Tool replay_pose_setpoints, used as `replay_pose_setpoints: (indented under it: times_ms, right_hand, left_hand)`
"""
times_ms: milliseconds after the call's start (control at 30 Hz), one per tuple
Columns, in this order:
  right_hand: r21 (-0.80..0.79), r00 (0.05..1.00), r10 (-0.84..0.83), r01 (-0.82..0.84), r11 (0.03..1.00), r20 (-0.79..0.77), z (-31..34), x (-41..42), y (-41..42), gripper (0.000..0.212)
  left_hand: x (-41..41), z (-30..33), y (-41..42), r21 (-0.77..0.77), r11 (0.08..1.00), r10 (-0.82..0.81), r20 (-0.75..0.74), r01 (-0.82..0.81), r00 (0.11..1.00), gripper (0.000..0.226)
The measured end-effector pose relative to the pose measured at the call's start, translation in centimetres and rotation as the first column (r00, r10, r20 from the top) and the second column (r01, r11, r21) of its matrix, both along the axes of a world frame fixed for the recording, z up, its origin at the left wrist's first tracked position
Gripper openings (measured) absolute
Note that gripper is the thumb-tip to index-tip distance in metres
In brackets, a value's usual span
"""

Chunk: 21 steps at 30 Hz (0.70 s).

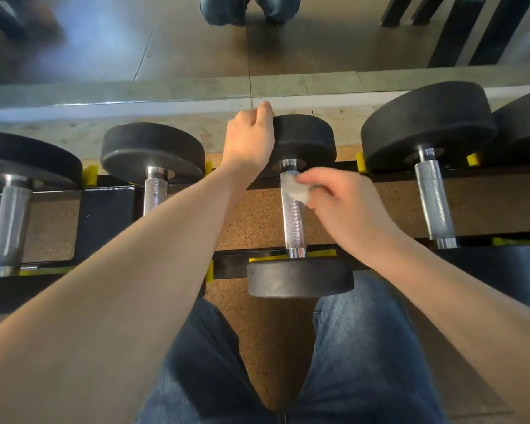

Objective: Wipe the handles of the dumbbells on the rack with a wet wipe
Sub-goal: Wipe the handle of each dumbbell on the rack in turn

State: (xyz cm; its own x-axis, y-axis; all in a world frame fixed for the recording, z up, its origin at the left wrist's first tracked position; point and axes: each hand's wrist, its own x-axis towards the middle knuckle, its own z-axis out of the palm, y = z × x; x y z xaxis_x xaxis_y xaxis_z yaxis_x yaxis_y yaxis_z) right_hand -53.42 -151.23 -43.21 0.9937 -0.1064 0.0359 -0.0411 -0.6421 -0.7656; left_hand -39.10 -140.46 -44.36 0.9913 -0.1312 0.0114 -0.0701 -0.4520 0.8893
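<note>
Head view: left hand [249, 139] curled over far weight plate [303, 139]; right hand [346, 206] pinches wet wipe [297, 189] against knurled handle [292, 215], between both hands.

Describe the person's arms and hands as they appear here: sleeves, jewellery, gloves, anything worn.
Both forearms are bare up to the frame's edge, so no sleeves show. The left hand and right hand wear no gloves, and no watch, bracelet or ring is visible. The only clothing in view is blue denim jeans over the knees.
</note>
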Motion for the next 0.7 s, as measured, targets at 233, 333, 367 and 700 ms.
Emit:
replay_pose_setpoints:
  times_ms: [233, 333, 367, 700]
  right_hand:
    - [-0.834, 0.714, 0.631, -0.519, 0.186, -0.304, -1.1, 3.2, 1.0, 0.028]
    - [-0.837, 0.678, 0.677, -0.520, 0.169, -0.284, -0.8, 2.5, 0.3, 0.027]
    - [-0.815, 0.690, 0.681, -0.527, 0.242, -0.243, -0.6, 2.1, -0.4, 0.026]
    - [0.284, 0.617, -0.211, 0.604, 0.744, -0.758, -2.3, 2.6, -0.3, 0.030]
  left_hand:
    - [-0.1, 0.2, 0.0, 0.060, 0.998, 0.003, 0.026, -0.005, 1.000, 0.039]
    - [0.0, 0.0, -0.1, 0.057, 0.998, 0.001, 0.030, -0.003, 1.000, 0.035]
    - [0.0, -0.1, -0.1, 0.065, 0.998, 0.001, 0.031, -0.003, 1.000, 0.034]
    - [-0.2, 0.1, -0.3, 0.076, 0.997, 0.031, 0.032, -0.034, 0.999, 0.040]
